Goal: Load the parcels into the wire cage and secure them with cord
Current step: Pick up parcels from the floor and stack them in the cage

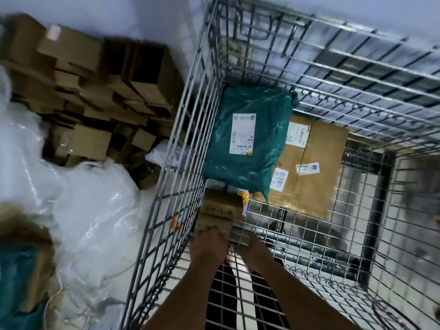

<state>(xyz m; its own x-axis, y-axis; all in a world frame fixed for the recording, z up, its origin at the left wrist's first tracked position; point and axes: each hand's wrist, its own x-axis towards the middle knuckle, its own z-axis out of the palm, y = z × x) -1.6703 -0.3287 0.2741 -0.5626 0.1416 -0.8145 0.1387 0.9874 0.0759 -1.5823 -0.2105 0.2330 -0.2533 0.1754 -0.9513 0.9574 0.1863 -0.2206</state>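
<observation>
I look down into the wire cage [207, 129]. A green plastic mailer [259, 160] with a white label lies on its floor, partly over a flat cardboard parcel [319, 177]. Nearer me a small brown box [220, 208] with handwriting sits against the cage's left wall. My left hand [208, 246] grips its near end. My right hand [253, 252] holds the box's right side, fingers hidden under it. A white packet lies beneath the box. No cord shows clearly.
Outside the cage to the left lies a heap of brown cardboard boxes [90, 96] and crumpled clear plastic sheeting [92, 210]. Another green parcel [16, 277] shows at the lower left edge. The cage's right floor is bare mesh [309, 236].
</observation>
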